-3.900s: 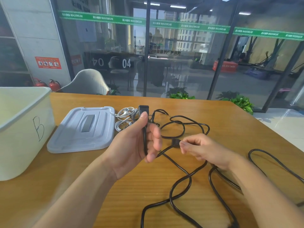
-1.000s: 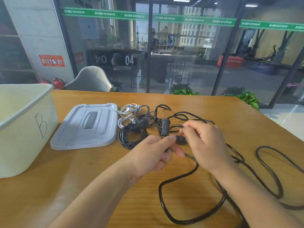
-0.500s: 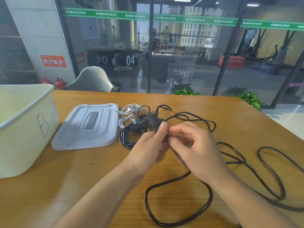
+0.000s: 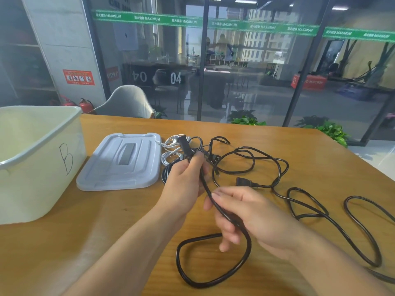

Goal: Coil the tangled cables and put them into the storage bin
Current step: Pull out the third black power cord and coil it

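Since half a second ago, the right hand (image 4: 254, 216) has slid away from the left hand (image 4: 188, 184) down the black cable (image 4: 245, 253), drawing a loop toward the person. The left fingers clamp the cable just below its plug (image 4: 183, 142), which points up and away. The right fingers curl round the cable nearer the person. Its held stretch runs diagonally between the hands, so the right hand is better placed to feed the next turn leftward. More slack trails right across the table (image 4: 128, 231). White cables (image 4: 171, 150), a lid (image 4: 121, 163) and the bin (image 4: 42, 167) lie left.
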The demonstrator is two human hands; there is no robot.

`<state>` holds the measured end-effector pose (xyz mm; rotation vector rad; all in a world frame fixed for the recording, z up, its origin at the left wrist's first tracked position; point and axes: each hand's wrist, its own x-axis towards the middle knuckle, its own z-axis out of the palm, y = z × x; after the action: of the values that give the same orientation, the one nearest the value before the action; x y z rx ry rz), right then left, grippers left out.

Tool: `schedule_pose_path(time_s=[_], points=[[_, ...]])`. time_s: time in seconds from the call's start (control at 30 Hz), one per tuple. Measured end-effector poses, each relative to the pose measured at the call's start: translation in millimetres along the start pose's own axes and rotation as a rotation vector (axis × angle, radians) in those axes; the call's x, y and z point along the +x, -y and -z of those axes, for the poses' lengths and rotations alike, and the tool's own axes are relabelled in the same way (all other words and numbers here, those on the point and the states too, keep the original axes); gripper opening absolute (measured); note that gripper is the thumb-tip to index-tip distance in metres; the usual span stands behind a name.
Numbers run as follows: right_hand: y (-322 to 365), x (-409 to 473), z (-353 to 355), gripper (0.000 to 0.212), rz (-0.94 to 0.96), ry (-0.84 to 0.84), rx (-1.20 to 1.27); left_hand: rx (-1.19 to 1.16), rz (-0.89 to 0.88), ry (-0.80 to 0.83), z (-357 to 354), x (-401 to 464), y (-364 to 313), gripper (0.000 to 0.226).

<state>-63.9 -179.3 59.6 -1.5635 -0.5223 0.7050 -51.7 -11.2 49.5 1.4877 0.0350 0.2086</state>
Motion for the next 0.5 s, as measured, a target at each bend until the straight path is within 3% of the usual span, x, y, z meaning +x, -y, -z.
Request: schedule_pose_path(time_s=[0.13,0.3,0.5], points=[[-4,4,-7,0.031,-0.034,0.031,0.088,-0.025,-0.006,0.032,2,-1,-1,0.044],[-9,6,-6,0.033,-0.105,0.016,-0.054,-0.175,0.094,0.125,1,-5,-4,0.044],[-17,11,0,0.038,-0.061,0.001,-0.146,-0.429,0.219,0.233,1,-5,-10,0.042]])
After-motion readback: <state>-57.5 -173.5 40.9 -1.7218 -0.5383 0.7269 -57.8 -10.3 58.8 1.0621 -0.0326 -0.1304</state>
